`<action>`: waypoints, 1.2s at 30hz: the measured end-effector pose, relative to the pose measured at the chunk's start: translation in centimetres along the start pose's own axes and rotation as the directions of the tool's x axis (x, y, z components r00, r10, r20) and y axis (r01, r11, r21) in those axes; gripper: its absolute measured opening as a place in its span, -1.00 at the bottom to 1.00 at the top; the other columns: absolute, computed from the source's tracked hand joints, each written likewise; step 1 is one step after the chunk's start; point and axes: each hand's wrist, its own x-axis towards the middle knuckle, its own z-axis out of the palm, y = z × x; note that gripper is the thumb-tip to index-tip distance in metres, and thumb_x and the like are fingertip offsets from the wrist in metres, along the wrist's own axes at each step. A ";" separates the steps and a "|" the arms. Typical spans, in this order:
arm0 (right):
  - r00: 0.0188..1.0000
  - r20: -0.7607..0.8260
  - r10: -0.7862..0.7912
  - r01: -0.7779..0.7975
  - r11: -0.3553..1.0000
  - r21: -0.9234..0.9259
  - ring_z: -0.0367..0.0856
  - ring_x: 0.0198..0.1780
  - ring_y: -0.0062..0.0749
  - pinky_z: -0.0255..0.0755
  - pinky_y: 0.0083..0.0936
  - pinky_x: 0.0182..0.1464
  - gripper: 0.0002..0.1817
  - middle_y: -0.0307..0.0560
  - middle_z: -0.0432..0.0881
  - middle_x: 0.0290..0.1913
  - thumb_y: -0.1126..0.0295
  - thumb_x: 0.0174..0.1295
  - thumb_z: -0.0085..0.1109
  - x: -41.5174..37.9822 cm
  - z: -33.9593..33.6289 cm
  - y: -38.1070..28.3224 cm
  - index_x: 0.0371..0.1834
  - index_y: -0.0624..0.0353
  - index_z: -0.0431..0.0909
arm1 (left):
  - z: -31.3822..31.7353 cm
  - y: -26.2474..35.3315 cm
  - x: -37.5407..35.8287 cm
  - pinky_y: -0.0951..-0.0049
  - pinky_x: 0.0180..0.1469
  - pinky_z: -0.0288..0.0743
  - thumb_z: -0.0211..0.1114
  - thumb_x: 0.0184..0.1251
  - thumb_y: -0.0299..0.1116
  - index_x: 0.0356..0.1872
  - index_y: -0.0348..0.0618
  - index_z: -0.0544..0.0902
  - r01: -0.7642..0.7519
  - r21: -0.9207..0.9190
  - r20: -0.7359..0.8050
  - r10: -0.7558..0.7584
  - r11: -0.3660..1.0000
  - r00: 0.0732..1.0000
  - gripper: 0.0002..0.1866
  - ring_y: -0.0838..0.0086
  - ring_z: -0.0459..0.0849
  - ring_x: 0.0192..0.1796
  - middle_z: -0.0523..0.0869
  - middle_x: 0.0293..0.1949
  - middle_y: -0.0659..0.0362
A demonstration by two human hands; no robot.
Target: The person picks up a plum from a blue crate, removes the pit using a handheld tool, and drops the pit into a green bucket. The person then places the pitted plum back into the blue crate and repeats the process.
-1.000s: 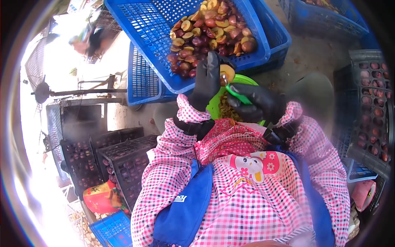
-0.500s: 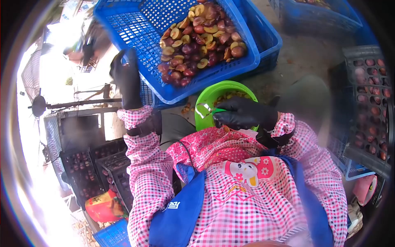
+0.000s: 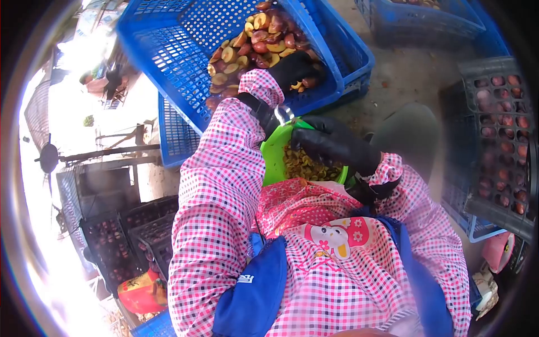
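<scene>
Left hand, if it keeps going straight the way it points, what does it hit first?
Likely the halved plums piled in the blue crate: the left hand already reaches into that pile. Depth unclear.

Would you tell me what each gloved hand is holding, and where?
The right hand pinches a small metal tool by its lower end; the left hand's grasp cannot be told.

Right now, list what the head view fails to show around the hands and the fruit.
- Left hand: its fingers are buried among the halved fruit in the blue crate; grip unreadable.
- Right hand: palm turned down over the green bowl; any tool is hidden.
- Bowl contents: small, partly covered.
- Black crate: cut by the right edge.
</scene>
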 end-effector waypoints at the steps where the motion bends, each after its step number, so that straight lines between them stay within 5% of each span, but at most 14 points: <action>1: 1.000 0.010 -0.003 0.003 1.000 0.001 0.38 -0.57 -0.75 0.25 -0.68 -0.53 -0.67 -0.35 0.45 -0.54 0.08 0.42 0.08 0.2 -0.1 0.0 -0.17 0.16 0.56 | -0.3 0.8 -0.3 0.30 -0.02 0.53 0.29 0.25 -0.14 -0.17 -0.07 0.74 0.008 0.005 -0.004 -0.008 1.000 1.000 -0.72 0.31 0.72 -0.14 0.72 -0.14 0.06; 3: 0.995 -0.097 -0.005 0.005 1.000 -0.002 0.38 -0.54 -0.78 0.23 -0.70 -0.52 -0.66 -0.38 0.43 -0.54 0.07 0.42 0.06 0.6 -0.3 0.2 -0.17 0.14 0.55 | -0.6 2.2 -0.6 0.36 -0.09 0.54 0.34 0.22 -0.20 -0.21 -0.16 0.74 0.296 -0.289 0.027 -0.301 0.911 0.953 -0.74 0.34 0.72 -0.21 0.72 -0.23 0.05; 6: 0.940 -0.336 -0.063 0.047 0.997 -0.054 0.53 -0.51 -0.56 0.32 -0.55 -0.47 -0.66 -0.22 0.55 -0.53 0.08 0.42 0.06 1.3 -0.8 0.9 -0.16 0.17 0.55 | 0.9 -6.2 -0.3 0.47 -0.20 0.54 0.37 0.19 -0.20 -0.15 -0.30 0.69 0.122 -0.128 -0.141 -0.139 0.984 0.980 -0.64 0.39 0.70 -0.23 0.71 -0.27 0.09; 7: 0.938 -0.340 -0.063 0.049 0.998 -0.050 0.53 -0.51 -0.56 0.32 -0.55 -0.47 -0.66 -0.22 0.55 -0.53 0.08 0.42 0.06 1.9 -1.1 2.0 -0.16 0.17 0.55 | 0.4 -4.7 -1.9 0.54 -0.29 0.53 0.34 0.24 -0.24 -0.03 -0.41 0.60 0.210 -0.771 -0.134 -0.476 0.601 0.869 -0.58 0.47 0.68 -0.25 0.69 -0.29 0.15; 10: 0.793 -0.467 -0.392 0.139 0.862 -0.487 0.64 -0.41 -0.19 0.39 -0.32 -0.37 -0.67 0.03 0.63 -0.44 0.11 0.41 0.05 2.7 -1.7 3.9 -0.11 0.19 0.54 | -1.4 -1.2 -6.7 0.52 -0.21 0.55 0.27 0.33 -0.28 0.11 -0.34 0.51 0.003 -0.926 -0.168 -0.417 0.378 0.893 -0.58 0.48 0.68 -0.18 0.68 -0.23 0.15; 11: 0.798 -0.470 -0.378 0.147 0.878 -0.456 0.64 -0.36 -0.07 0.39 -0.24 -0.33 -0.68 0.11 0.63 -0.40 0.13 0.41 0.06 2.6 -1.7 3.6 -0.10 0.19 0.54 | -1.3 -0.6 -8.1 0.52 -0.21 0.55 0.27 0.33 -0.28 0.11 -0.34 0.51 -0.001 -0.923 -0.175 -0.419 0.384 0.891 -0.58 0.48 0.68 -0.18 0.68 -0.23 0.15; 13: 0.806 -0.470 -0.360 0.152 0.893 -0.424 0.63 -0.31 0.06 0.39 -0.16 -0.29 -0.68 0.18 0.63 -0.36 0.14 0.40 0.06 2.4 -1.6 3.2 -0.09 0.19 0.54 | -0.6 1.3 -10.8 0.49 -0.09 0.57 0.17 0.44 -0.22 0.11 -0.27 0.51 0.153 -0.258 -0.366 -0.243 0.954 0.898 -0.63 0.43 0.66 -0.06 0.66 -0.15 0.12; 14: 0.807 -0.456 -0.374 0.136 0.871 -0.473 0.63 -0.32 0.05 0.39 -0.17 -0.29 -0.68 0.17 0.63 -0.38 0.13 0.39 0.07 2.2 -1.4 3.1 -0.10 0.19 0.54 | 0.2 2.9 -11.9 0.49 -0.09 0.57 0.17 0.44 -0.22 0.11 -0.27 0.51 0.158 -0.261 -0.366 -0.249 0.952 0.897 -0.63 0.43 0.66 -0.06 0.66 -0.15 0.12; 15: 0.810 -0.441 -0.386 0.120 0.846 -0.520 0.63 -0.34 0.04 0.39 -0.18 -0.30 -0.67 0.15 0.63 -0.40 0.11 0.39 0.08 2.1 -1.3 3.1 -0.12 0.18 0.55 | 0.5 6.5 -12.3 0.54 -0.09 0.54 0.13 0.47 -0.13 0.08 -0.23 0.51 -0.093 -0.785 -0.291 -0.233 0.612 0.928 -0.62 0.46 0.66 -0.07 0.66 -0.15 0.15; 16: 0.816 -0.435 -0.381 0.119 0.847 -0.518 0.63 -0.34 0.04 0.39 -0.18 -0.30 -0.67 0.15 0.63 -0.40 0.11 0.39 0.08 2.0 -1.2 3.2 -0.12 0.18 0.55 | 1.1 8.7 -12.0 0.59 -0.08 0.52 0.09 0.50 -0.04 0.05 -0.20 0.51 -0.258 -0.966 -0.252 -0.171 -0.016 0.953 -0.59 0.50 0.65 -0.09 0.66 -0.16 0.17; 17: 0.836 -0.431 -0.340 0.073 0.847 -0.526 0.62 -0.34 0.06 0.39 -0.18 -0.30 -0.66 0.15 0.62 -0.41 0.10 0.38 0.08 2.0 -1.0 3.2 -0.14 0.19 0.55 | 2.7 7.0 -11.1 0.66 -0.24 0.49 0.00 0.51 0.11 0.00 -0.18 0.53 -0.181 -0.982 -0.138 -0.473 -0.047 0.870 -0.50 0.61 0.65 -0.24 0.68 -0.23 0.21; 21: 0.859 -0.418 -0.297 -0.001 0.814 -0.581 0.60 -0.36 0.09 0.39 -0.18 -0.29 -0.62 0.17 0.61 -0.44 0.05 0.38 0.08 1.8 -0.5 3.1 -0.21 0.21 0.56 | 3.3 6.2 -12.0 0.60 -0.41 0.45 -0.08 0.48 0.24 -0.07 -0.17 0.58 -0.116 -0.913 -0.315 -0.499 0.390 0.807 -0.39 0.65 0.62 -0.36 0.69 -0.30 0.23; 31: 0.878 -0.337 -0.341 0.103 0.821 -0.562 0.59 -0.41 0.03 0.38 -0.19 -0.29 -0.60 0.19 0.61 -0.44 0.07 0.38 0.08 1.8 -0.3 3.4 -0.26 0.26 0.57 | 2.8 8.7 -12.3 0.64 -0.40 0.42 -0.09 0.46 0.29 -0.17 -0.16 0.65 -0.008 -0.907 -0.271 -0.570 0.420 0.775 -0.35 0.66 0.62 -0.38 0.69 -0.35 0.26; 36: 0.952 -0.239 -0.191 0.055 0.875 -0.480 0.54 -0.42 -0.21 0.39 -0.27 -0.26 -0.57 0.04 0.59 -0.46 0.05 0.41 0.03 1.2 -0.4 2.7 -0.24 0.26 0.57 | 3.2 8.6 -11.5 0.55 -0.33 0.52 -0.10 0.53 0.17 -0.26 -0.27 0.64 -0.164 -0.878 -0.403 -0.509 0.450 0.760 -0.37 0.55 0.66 -0.39 0.70 -0.39 0.17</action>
